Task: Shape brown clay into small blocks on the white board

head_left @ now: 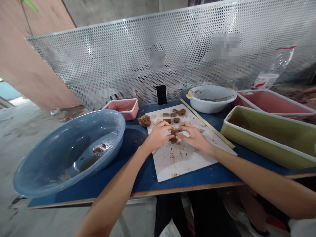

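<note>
A blue counter [197,181] carries a wide blue basin [66,148] on the left and, to its right, a white board [165,171]. The left hand [158,135] and right hand [196,137] face each other over the board, a rough brown lump [144,120] at its left edge. Both hands' fingers pinch a smaller brown clay-like piece [175,132] between them, with similar little blocks [176,120] lying just beyond.

Clay pieces [176,120] brown; board [185,164] white, brown-speckled; tabletop [148,179] blue; trough [259,141] olive, white-rimmed.
</note>
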`<state>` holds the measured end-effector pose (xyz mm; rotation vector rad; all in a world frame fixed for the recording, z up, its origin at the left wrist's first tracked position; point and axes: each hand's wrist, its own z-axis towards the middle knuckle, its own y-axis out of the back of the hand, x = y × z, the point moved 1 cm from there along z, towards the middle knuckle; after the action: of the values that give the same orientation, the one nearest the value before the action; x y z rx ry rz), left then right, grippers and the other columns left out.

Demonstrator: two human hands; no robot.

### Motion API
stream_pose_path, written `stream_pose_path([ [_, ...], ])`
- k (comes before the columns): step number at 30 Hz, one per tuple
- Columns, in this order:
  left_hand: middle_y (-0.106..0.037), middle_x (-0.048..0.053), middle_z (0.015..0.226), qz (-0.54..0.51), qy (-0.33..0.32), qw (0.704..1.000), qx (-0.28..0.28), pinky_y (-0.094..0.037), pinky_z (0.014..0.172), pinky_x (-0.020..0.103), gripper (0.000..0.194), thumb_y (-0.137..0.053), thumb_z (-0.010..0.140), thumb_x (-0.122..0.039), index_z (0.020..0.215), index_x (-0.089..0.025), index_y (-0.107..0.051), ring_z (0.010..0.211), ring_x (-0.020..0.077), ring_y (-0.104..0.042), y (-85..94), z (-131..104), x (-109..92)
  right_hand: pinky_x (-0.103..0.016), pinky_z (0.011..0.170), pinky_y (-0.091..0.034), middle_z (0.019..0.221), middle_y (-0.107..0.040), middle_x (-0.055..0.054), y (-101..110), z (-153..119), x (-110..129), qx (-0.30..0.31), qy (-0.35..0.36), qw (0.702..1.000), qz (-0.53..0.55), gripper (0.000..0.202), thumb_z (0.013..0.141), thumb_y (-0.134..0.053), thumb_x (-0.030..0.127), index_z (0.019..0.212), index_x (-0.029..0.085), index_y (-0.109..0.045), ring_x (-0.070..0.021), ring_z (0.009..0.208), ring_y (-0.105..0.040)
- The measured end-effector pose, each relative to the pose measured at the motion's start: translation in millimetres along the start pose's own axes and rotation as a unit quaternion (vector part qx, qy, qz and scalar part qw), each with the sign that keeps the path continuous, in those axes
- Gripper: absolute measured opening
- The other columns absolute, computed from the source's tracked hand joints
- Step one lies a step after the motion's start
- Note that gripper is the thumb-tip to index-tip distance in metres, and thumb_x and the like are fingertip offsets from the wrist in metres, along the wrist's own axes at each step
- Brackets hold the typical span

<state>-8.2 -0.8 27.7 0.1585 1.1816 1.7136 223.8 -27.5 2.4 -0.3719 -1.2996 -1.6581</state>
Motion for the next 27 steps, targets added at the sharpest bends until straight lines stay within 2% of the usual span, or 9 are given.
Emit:
stream_pose_path([
  [3, -0.075, 0.011, 0.115, 0.008, -0.019, 1.000, -0.003, -0.052, 0.112, 0.048, 0.021, -0.079, 0.104, -0.040, 0.115, -0.022, -0.081, 0.119, 0.0295, -0.063, -1.0, -1.4, 1.7, -0.058, 0.116, -0.048, 0.118, -0.070, -0.011, 0.5, 0.0, 0.1, 0.001, 0.001, 1.000, -0.004, 0.041, 0.106, -0.061, 0.064, 0.107, 0.028, -0.082, -0.0363, 0.125, -0.065],
  [8, -0.073, 0.010, 0.123, 0.024, -0.034, 0.999, -0.007, -0.053, 0.112, 0.051, 0.028, -0.083, 0.101, -0.038, 0.125, -0.023, -0.079, 0.122, 0.0308, -0.062, -2.0, -3.5, 4.9, -0.058, 0.115, -0.049, 0.121, -0.070, -0.012, 2.1, -0.2, 2.8, 0.004, -0.007, 1.000, 0.007, 0.045, 0.105, -0.062, 0.068, 0.108, 0.028, -0.082, -0.0365, 0.124, -0.065],
  [11, -0.071, 0.010, 0.120, 0.035, -0.059, 0.998, -0.002, -0.054, 0.112, 0.050, 0.022, -0.081, 0.102, -0.035, 0.121, -0.024, -0.080, 0.121, 0.0301, -0.061, -0.4, -4.7, 3.4, -0.060, 0.116, -0.047, 0.119, -0.069, -0.011, 2.1, -0.7, 4.1, 0.005, -0.004, 1.000, 0.014, 0.047, 0.104, -0.062, 0.071, 0.105, 0.029, -0.082, -0.0371, 0.123, -0.065],
  [16, -0.069, 0.008, 0.117, 0.032, -0.062, 0.998, 0.000, -0.055, 0.110, 0.048, 0.015, -0.079, 0.103, -0.031, 0.116, -0.024, -0.079, 0.120, 0.0290, -0.060, 3.2, -5.2, -4.8, -0.061, 0.115, -0.045, 0.113, -0.069, -0.012, 2.2, -1.5, 2.8, -0.016, -0.003, 1.000, 0.018, 0.055, 0.109, -0.050, 0.072, 0.092, 0.028, -0.078, -0.0368, 0.120, -0.063],
  [21, -0.067, 0.008, 0.116, 0.028, -0.064, 0.997, 0.021, -0.055, 0.110, 0.046, 0.013, -0.076, 0.104, -0.029, 0.116, -0.022, -0.077, 0.118, 0.0277, -0.059, 3.8, -4.9, -9.2, -0.056, 0.113, -0.048, 0.116, -0.070, -0.011, 1.4, -0.7, 1.6, -0.025, -0.003, 0.999, 0.036, 0.043, 0.105, -0.061, 0.065, 0.095, 0.027, -0.079, -0.0358, 0.122, -0.065],
  [23, -0.067, 0.009, 0.118, 0.038, -0.058, 0.997, 0.025, -0.055, 0.111, 0.047, 0.016, -0.078, 0.104, -0.032, 0.117, -0.023, -0.077, 0.120, 0.0283, -0.059, 3.4, -4.8, -8.2, -0.056, 0.114, -0.048, 0.116, -0.070, -0.011, 0.6, -0.5, 1.4, -0.031, -0.001, 0.999, 0.038, 0.040, 0.104, -0.063, 0.062, 0.094, 0.027, -0.079, -0.0353, 0.121, -0.066],
  [27, -0.067, 0.010, 0.125, 0.060, -0.044, 0.997, 0.018, -0.055, 0.112, 0.051, 0.039, -0.090, 0.094, -0.047, 0.122, -0.023, -0.077, 0.125, 0.0314, -0.058, 0.7, -5.2, -5.2, -0.055, 0.113, -0.050, 0.114, -0.071, -0.010, -0.7, -0.6, 1.9, -0.031, -0.004, 0.999, 0.042, 0.038, 0.104, -0.063, 0.061, 0.096, 0.028, -0.080, -0.0346, 0.121, -0.067],
])
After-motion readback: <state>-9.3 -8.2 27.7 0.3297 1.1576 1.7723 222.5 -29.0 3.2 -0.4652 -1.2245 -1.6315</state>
